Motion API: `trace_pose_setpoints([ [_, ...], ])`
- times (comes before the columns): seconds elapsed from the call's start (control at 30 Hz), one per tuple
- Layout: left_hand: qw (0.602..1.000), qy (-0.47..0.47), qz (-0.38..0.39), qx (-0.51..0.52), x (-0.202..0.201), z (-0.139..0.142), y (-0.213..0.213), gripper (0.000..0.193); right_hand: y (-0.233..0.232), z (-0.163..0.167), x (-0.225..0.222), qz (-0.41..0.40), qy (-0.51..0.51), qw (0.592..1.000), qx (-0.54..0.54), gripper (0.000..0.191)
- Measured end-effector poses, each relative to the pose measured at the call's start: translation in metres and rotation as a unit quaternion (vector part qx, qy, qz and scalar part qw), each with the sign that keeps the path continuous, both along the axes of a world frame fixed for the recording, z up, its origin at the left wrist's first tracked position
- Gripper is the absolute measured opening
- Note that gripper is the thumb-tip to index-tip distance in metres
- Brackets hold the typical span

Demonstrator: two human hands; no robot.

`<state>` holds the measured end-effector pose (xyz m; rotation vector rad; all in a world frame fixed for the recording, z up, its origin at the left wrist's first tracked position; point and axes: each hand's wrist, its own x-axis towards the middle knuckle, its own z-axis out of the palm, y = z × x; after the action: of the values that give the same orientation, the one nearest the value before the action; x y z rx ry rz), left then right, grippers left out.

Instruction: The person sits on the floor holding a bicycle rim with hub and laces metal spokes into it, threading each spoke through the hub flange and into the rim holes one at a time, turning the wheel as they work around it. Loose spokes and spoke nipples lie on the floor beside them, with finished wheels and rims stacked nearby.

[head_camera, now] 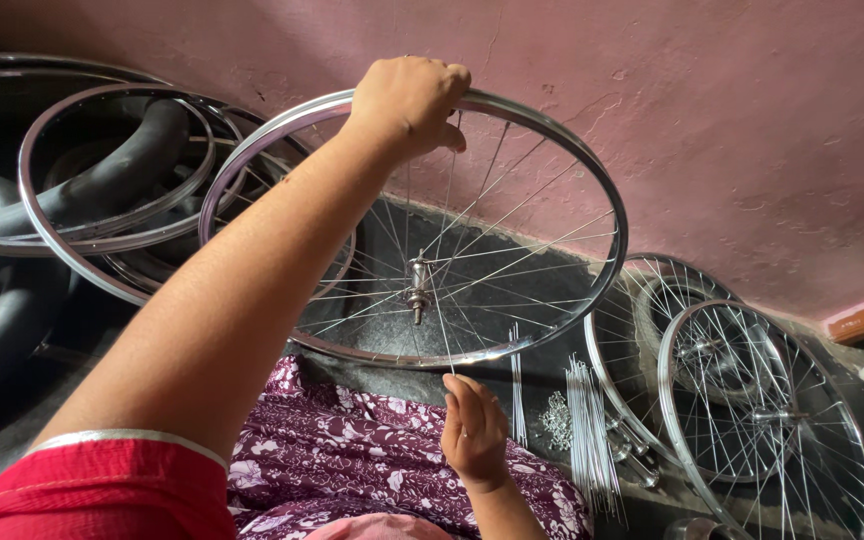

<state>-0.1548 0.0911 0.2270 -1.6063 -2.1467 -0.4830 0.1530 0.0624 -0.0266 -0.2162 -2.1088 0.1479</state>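
Bkgd items: pink plaster wall (732, 120), cracked. Black tyres (102, 175) stacked far left w/ bare chrome rims (32, 215) leaning on them. Two spoked wheels (762, 420) at right, overlapping, against wall. Loose spoke bundle (587, 430) on floor, small pile of nipples (556, 420) just beside. Purple floral cloth (352, 450) at bottom centre.

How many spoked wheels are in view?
3: one wheel held upright at its top by the left hand, two overlapping against the wall at right. More may be hidden.
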Motion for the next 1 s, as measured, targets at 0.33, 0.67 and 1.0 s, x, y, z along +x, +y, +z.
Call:
trace_pose_setpoints([
  [0.33, 1.000, 0.007, -0.002, 0.013, 0.001, -0.001, 0.004, 0.055, 0.019, -0.015, -0.031, 0.012, 0.003, 1.000, 0.016, 0.025],
  [0.67, 1.000, -0.006, -0.007, 0.005, 0.001, 0.000, 0.005, 0.054, 0.070, -0.041, -0.031, -0.173, -0.043, 0.961, -0.210, 0.047],
  [1.0, 0.999, 0.018, -0.012, 0.044, -0.020, -0.006, 0.016, 0.053, 0.204, -0.165, 0.080, -0.462, -0.468, 0.627, -0.418, 0.029],
])
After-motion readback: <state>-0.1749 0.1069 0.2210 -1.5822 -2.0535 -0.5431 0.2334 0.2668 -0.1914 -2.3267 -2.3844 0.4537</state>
